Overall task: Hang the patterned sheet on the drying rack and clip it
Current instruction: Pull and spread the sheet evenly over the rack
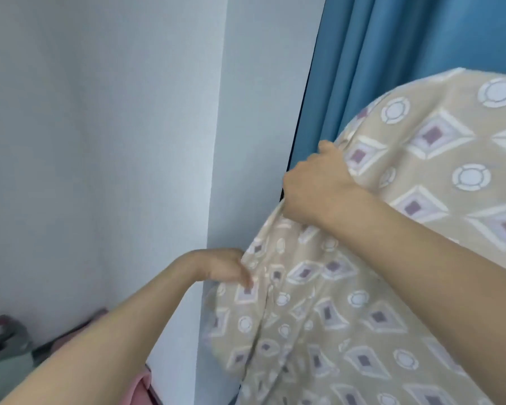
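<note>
The patterned sheet (421, 176) is beige with white-edged diamonds and pale circles. It drapes in a high arc at the right and hangs down to the bottom edge. My right hand (319, 185) grips its upper left edge, fingers curled over the fabric. Lower down, my left hand (222, 266) holds the hanging side edge, with its fingers at the cloth. The drying rack is hidden under the sheet, and no clips are in sight.
A blue curtain (392, 54) hangs behind the sheet at the upper right. A pale wall with a protruding corner (216, 141) fills the left. Pink cloth (140, 384) and a blurred grey-green object (3, 346) lie at the bottom left.
</note>
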Tool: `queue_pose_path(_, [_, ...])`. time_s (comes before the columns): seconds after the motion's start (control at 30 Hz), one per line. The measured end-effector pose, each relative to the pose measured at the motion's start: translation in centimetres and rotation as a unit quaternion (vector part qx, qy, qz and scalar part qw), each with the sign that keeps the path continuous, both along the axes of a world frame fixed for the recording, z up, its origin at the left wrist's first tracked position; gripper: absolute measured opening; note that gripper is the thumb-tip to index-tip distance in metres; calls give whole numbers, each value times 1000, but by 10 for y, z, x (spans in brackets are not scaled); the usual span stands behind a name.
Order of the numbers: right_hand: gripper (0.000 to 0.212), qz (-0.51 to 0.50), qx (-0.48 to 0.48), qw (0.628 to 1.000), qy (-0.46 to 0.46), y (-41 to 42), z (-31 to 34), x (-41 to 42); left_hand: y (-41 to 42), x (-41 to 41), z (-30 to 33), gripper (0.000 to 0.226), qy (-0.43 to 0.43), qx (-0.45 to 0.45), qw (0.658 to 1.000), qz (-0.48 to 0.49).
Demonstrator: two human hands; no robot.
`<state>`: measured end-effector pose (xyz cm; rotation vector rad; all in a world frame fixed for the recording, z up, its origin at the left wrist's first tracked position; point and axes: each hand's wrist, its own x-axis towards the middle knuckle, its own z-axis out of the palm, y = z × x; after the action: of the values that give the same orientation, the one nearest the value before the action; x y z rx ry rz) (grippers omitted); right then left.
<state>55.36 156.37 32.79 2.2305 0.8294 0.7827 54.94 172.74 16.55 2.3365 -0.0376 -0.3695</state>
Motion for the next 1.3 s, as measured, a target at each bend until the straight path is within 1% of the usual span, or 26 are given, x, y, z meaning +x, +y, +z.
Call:
queue_pose_path(0.03, [25, -22, -21, 999, 26, 6, -13, 2, 10, 8, -17, 8, -1, 27, 999, 16])
queue_pose_path(0.07, [25, -43, -40, 997, 50, 12, -27, 4, 20, 14, -29, 16, -8, 26, 999, 29])
queue_pose_path(0.1, [23, -60, -55, 994, 68, 16, -38, 7, 30, 22, -37, 19, -14, -12, 999, 42])
queue_pose_path(0.13, [22, -73, -69, 992, 80, 20, -50, 10, 38, 27, -40, 18, -26, -72, 996, 53])
queue_pose_path(0.2, [21, -91, -86, 988, 95, 26, -68, 17, 47, 38, -38, 18, -69, -178, 978, 83])
queue_pose_path(0.27, [18, -102, -61, 987, 110, 30, -77, 25, 46, 47, -33, 17, -97, -240, 961, 99])
queue_pose_path(0.3, [17, -112, -47, 986, 112, 31, -78, 29, 44, 50, -35, 16, -89, -228, 966, 85])
queue_pose_path(0.33, [17, -124, -34, 986, 107, 31, -78, 32, 43, 51, -37, 16, -66, -194, 976, 69])
queue_pose_path(0.37, [19, -136, -21, 985, 99, 32, -78, 36, 44, 51, -43, 18, -31, -141, 989, 39])
queue_pose_path(0.43, [20, -160, -11, 983, 89, 32, -83, 43, 47, 49, -66, 23, 34, -58, 998, -15])
queue_pose_path(0.47, [16, -169, -19, 982, 82, 34, -87, 45, 49, 48, -77, 25, 46, -68, 997, -14])
queue_pose_path(0.5, [13, -172, -31, 982, 77, 36, -91, 47, 52, 47, -86, 25, 43, -105, 994, 9])
queue_pose_path(0.6, [22, -144, -40, 985, 91, 43, -106, 50, 67, 46, -96, 25, -37, -237, 965, 102])
queue_pose_path(0.67, [19, -117, -29, 988, 99, 49, -113, 51, 79, 49, -97, 23, -81, -343, 924, 147])
queue_pose_path(0.73, [12, -101, -17, 990, 92, 52, -114, 50, 84, 47, -95, 24, -95, -440, 876, 174])
queue_pose_path(0.77, [11, -98, -8, 991, 86, 53, -115, 50, 84, 46, -95, 24, -101, -458, 864, 184])
queue_pose_path(0.8, [12, -97, 1, 992, 78, 54, -116, 50, 82, 46, -95, 25, -103, -462, 860, 193])
queue_pose_path(0.87, [26, -96, 5, 994, 53, 54, -123, 50, 76, 44, -96, 25, -98, -459, 860, 202])
queue_pose_path(0.97, [56, -64, 22, 998, 14, 58, -140, 48, 69, 43, -99, 25, -99, -454, 859, 214])
queue_pose_path(1.03, [64, -43, 25, 999, 10, 60, -154, 47, 71, 42, -104, 27, -90, -473, 853, 204])
queue_pose_path(1.1, [62, -21, 39, 999, -2, 60, -166, 43, 77, 41, -111, 24, -48, -504, 850, 147])
queue_pose_path(1.13, [59, -4, 51, 999, -14, 61, -171, 42, 81, 43, -114, 21, -12, -529, 843, 99])
queue_pose_path(1.17, [56, 14, 66, 997, -29, 62, -177, 40, 83, 45, -117, 25, 26, -543, 837, 57])
queue_pose_path(1.2, [51, 36, 80, 995, -49, 63, -183, 38, 85, 48, -120, 28, 48, -527, 848, 34])
queue_pose_path(1.27, [39, 74, 103, 989, -81, 64, -202, 32, 90, 59, -130, 21, 68, -438, 896, 27])
queue_pose_path(1.3, [34, 84, 111, 986, -88, 63, -213, 28, 92, 67, -134, 21, 70, -394, 916, 5])
